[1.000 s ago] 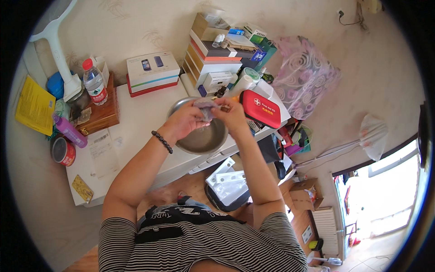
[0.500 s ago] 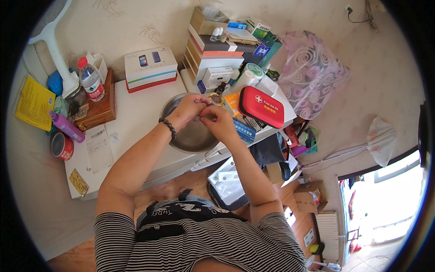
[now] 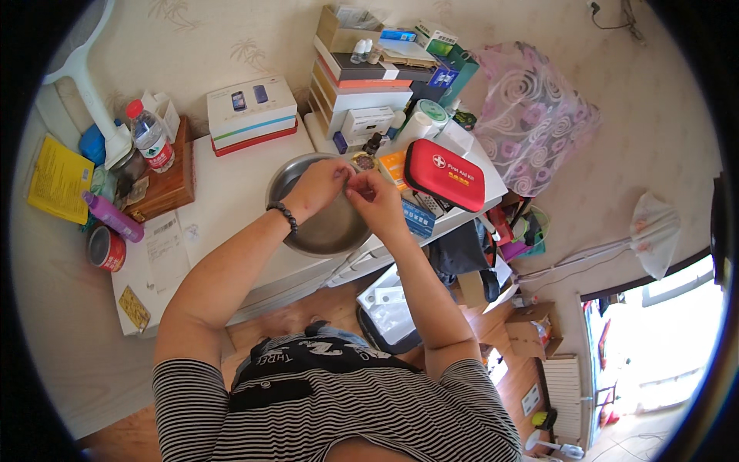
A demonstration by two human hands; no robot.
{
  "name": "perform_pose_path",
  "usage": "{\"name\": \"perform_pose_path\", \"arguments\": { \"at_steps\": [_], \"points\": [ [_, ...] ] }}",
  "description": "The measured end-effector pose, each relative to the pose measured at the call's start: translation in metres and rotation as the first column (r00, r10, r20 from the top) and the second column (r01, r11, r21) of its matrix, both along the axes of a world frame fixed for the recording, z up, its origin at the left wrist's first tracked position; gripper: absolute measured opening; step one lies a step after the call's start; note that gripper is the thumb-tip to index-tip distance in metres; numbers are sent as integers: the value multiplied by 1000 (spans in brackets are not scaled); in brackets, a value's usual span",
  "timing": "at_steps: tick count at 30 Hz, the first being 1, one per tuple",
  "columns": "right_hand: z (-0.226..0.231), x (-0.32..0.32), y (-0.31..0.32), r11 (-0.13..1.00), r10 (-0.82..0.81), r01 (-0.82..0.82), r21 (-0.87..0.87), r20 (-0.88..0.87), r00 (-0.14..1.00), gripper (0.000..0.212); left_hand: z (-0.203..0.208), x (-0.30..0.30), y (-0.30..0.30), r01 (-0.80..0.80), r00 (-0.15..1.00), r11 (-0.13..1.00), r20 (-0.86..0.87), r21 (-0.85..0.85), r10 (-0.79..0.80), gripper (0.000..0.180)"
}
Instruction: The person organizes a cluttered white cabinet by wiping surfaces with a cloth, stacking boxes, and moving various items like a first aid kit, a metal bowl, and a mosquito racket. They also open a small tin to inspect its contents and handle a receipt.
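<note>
Hands: left hand [image 3: 317, 189] and right hand [image 3: 377, 202] close together above the bowl [image 3: 331, 228].
Grip: both curled; I cannot tell around what.
Bowl work: seemingly underway; remainder unclear.

Basin [image 3: 331, 232] sat on tabletop [image 3: 239, 181], beneath the hands [image 3: 317, 189]. Right of it lay a case [image 3: 446, 175]; behind it rose a stack of boxes [image 3: 366, 100]. Left stood a chest [image 3: 171, 183], bottle [image 3: 152, 138] on top, can [image 3: 106, 248] to its front-left.
</note>
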State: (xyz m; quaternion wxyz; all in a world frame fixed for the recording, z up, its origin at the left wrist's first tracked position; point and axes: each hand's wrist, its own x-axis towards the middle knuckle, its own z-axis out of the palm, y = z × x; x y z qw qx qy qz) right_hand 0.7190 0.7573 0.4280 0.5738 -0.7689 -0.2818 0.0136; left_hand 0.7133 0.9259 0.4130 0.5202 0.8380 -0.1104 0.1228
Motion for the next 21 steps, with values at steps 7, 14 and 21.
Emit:
{"name": "perform_pose_path", "arguments": {
  "at_steps": [7,14,21],
  "points": [
    [18,-7,16,999,-4,8,-42,81,997,32,10,-7,5,-98,982,994,-164,-44,89,21],
    [41,-1,25,999,29,-21,-32,263,964,49,78,-31,14,-7,852,811,-428,-586,-302,66],
    [68,-4,26,936,173,-82,342,-245,954,35,65,-33,33,-169,792,563,-451,-809,-411,76]
  ]
}}
